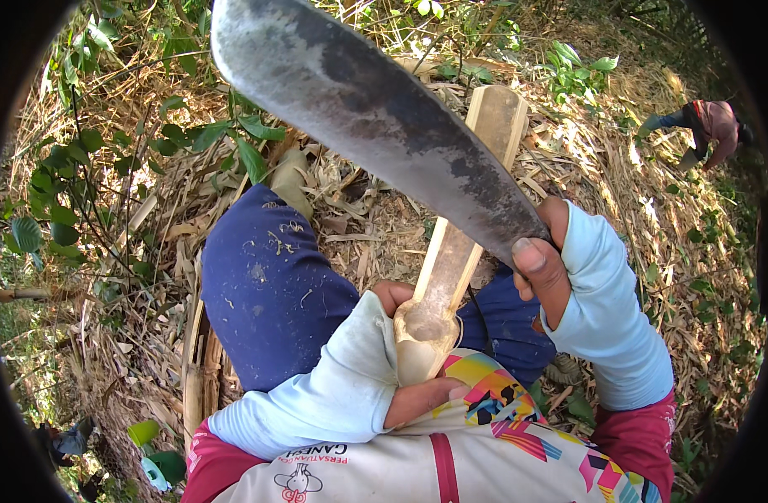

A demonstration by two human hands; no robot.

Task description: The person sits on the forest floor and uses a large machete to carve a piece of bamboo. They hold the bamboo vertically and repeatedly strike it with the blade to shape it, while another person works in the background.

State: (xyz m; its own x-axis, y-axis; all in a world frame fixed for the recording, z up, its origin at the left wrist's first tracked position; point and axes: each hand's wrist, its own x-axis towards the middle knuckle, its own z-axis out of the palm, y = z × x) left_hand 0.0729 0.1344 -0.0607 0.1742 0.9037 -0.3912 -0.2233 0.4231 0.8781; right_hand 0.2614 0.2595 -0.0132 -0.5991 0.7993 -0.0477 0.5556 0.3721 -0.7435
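My right hand is closed at the handle end of a machete, thumb near the base of the blade. The wide, dark-stained blade is raised and slants to the far left, crossing over part of a split bamboo piece. My left hand grips the near end of this bamboo, thumb on one side and fingers on the other. The bamboo points away from me between my knees, its pale cut edges and a node showing. Light blue sleeves cover much of both hands. The machete's handle is mostly hidden in my right fist.
My bent legs in navy trousers flank the bamboo. Dry leaves and shavings cover the ground. Leafy stems grow at the left. A green cup and a teal container are at lower left. Another person is at far right.
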